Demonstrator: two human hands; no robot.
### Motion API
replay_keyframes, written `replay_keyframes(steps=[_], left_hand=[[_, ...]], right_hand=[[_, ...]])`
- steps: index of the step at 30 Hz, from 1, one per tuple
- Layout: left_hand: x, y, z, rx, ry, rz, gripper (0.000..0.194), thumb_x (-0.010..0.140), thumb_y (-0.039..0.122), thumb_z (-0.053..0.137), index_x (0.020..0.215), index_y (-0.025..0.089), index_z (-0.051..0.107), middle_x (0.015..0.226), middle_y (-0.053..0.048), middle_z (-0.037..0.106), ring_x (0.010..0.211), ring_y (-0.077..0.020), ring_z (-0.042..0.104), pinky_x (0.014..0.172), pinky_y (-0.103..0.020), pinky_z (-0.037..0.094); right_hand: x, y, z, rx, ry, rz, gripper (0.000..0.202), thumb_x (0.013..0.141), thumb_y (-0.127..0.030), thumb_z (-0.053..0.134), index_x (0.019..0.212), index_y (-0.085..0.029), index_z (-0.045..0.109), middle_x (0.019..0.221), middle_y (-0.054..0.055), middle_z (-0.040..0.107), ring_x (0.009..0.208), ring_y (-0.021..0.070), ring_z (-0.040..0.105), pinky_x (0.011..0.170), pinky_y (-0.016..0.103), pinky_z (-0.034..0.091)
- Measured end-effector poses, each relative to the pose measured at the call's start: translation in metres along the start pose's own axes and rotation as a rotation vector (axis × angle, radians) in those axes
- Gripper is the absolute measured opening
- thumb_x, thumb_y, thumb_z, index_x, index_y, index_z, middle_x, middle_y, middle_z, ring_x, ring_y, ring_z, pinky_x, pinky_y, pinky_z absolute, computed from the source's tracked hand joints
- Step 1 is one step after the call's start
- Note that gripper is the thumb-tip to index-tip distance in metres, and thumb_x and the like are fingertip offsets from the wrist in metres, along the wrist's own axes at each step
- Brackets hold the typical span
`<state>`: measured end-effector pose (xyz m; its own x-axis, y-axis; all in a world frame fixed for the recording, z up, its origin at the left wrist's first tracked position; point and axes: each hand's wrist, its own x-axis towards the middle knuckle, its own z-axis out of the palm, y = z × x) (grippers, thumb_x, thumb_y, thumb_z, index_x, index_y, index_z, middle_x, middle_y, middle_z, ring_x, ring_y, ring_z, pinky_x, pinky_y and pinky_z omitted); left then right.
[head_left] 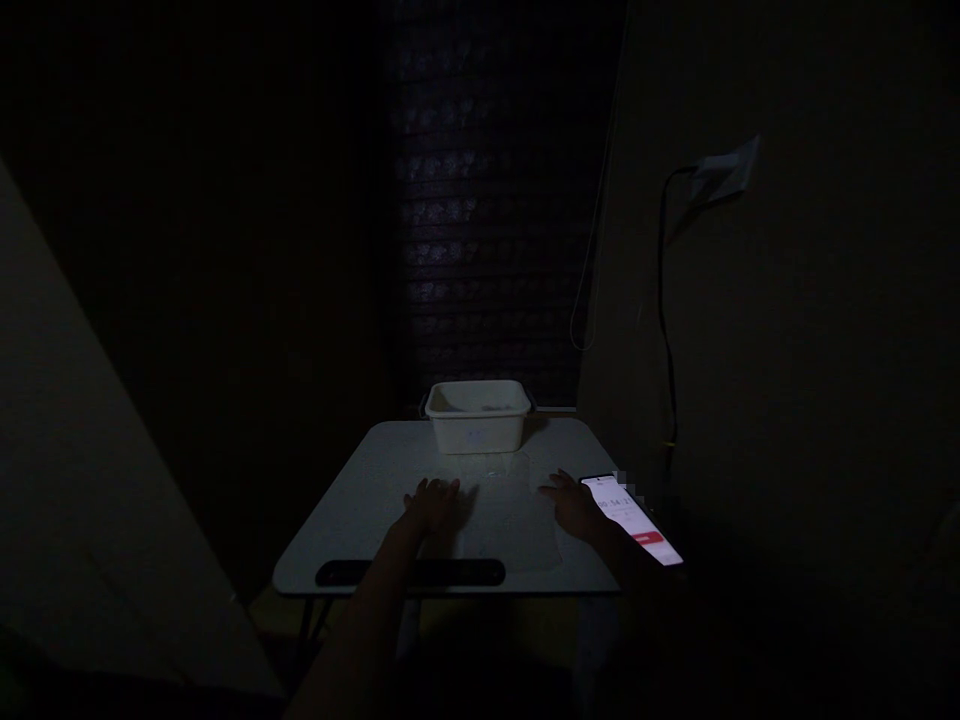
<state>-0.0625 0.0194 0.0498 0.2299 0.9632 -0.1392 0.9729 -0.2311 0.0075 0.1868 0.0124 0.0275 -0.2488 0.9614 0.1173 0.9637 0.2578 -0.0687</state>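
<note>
My left hand (433, 505) is over the middle of a small pale table (345, 500), its fingers apart and nothing in it. On the right side of the table my right hand (574, 505) has its fingers spread and holds nothing. Close beside it lies a phone (634, 520) with a lit screen showing a timer and a red button; my right hand and forearm cover part of its left edge. Beyond both hands, a white plastic tub (478, 432) stands at the table's far edge. What is inside the tub is too dim to make out.
A long dark slot (457, 573) runs along the table's near edge. Behind the table hangs a dark blind (480, 250) with a thin cord. On the right wall a black cable (661, 290) drops from a socket (720, 175). The room is very dark.
</note>
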Motion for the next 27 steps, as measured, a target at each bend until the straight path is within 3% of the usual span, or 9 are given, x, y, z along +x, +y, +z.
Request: replay_keyframes(steps=[11,22,27], left_hand=[[-0.003,0.008,0.002,-0.014,0.009,0.013,0.042,0.073,0.039,0.015,0.114,0.03,0.018,0.115,-0.005,0.032,0.106,-0.0272,0.02,0.075,-0.051,0.022],[-0.01,-0.001,0.002,-0.009,0.003,0.006,0.043,0.072,0.04,0.018,0.114,0.029,0.019,0.117,-0.004,0.03,0.107,-0.0278,0.018,0.076,-0.05,0.021],[-0.009,-0.002,0.005,0.006,0.047,0.033,0.042,0.073,0.04,0.018,0.113,0.029,0.021,0.117,-0.005,0.03,0.107,-0.0264,0.018,0.078,-0.05,0.02]], right_hand=[[0.004,-0.016,0.004,0.0,0.025,-0.121,0.048,0.059,-0.01,0.035,0.104,-0.027,0.04,0.117,0.003,0.032,0.109,0.0178,0.016,0.081,0.035,0.021],[0.012,-0.026,0.0,-0.028,0.025,-0.044,0.038,0.06,-0.012,0.035,0.091,-0.027,0.052,0.11,0.004,0.04,0.108,0.0181,0.019,0.078,0.037,0.02],[0.016,-0.03,0.001,-0.035,0.056,0.009,0.041,0.061,-0.012,0.034,0.097,-0.027,0.046,0.111,0.004,0.038,0.107,0.0173,0.019,0.078,0.036,0.02]])
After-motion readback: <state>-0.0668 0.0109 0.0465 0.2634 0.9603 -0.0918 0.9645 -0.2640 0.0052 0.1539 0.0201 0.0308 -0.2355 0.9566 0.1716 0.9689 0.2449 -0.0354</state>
